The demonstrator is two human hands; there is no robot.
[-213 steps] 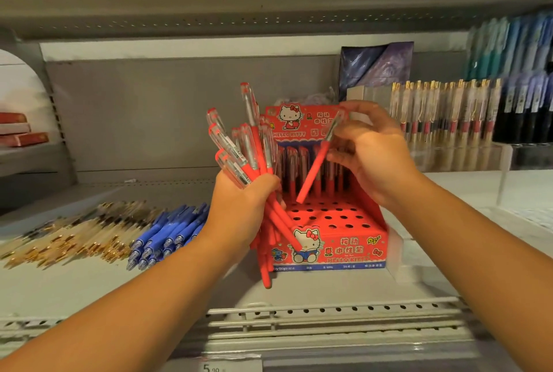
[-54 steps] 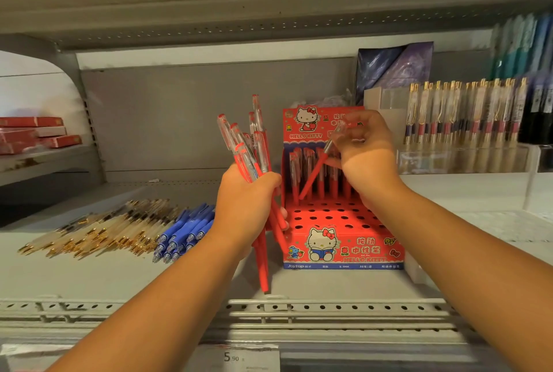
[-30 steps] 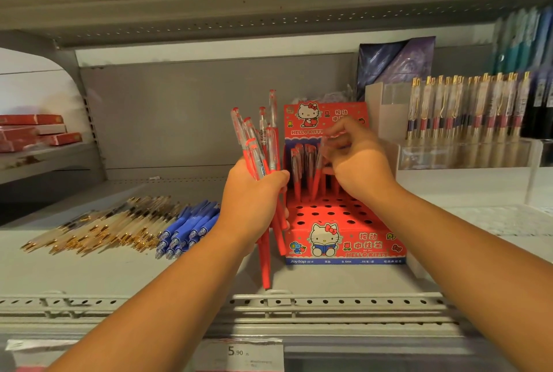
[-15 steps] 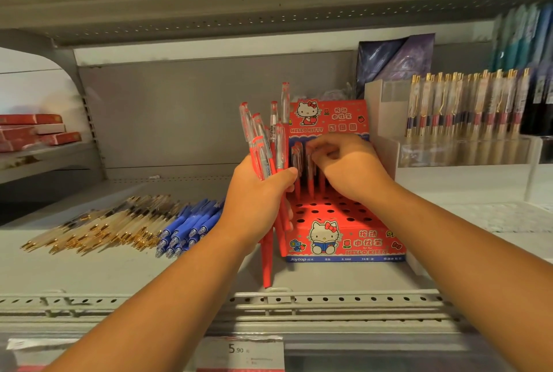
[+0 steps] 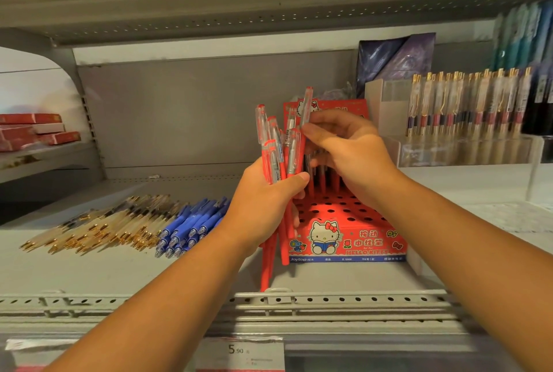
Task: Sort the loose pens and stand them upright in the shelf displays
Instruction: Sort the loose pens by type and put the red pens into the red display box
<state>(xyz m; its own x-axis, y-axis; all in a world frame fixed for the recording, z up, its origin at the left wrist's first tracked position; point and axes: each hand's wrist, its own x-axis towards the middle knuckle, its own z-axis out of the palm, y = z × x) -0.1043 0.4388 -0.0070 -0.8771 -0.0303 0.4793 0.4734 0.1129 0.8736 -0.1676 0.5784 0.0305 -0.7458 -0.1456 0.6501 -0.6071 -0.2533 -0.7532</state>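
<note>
My left hand (image 5: 263, 207) grips the bundle of red pens (image 5: 273, 159) upright. My right hand (image 5: 353, 153) pinches 1 pen (image 5: 307, 102) at its top, above the Hello Kitty display box (image 5: 347, 243).

Reaching in with both bare forearms, hands nearly touching.
Gripping a bundle of red pens (image 5: 271, 157) upright in the left hand (image 5: 263, 207), thumb wrapped across; pinching one tall pen (image 5: 307, 102) with the fingers (image 5: 317, 136) of the right hand (image 5: 353, 153).

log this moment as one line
left hand: grips red pen bunch | right hand: pinches one red pen in bunch | display box: pens at back, front holes empty | blue pens: loose on shelf
</note>
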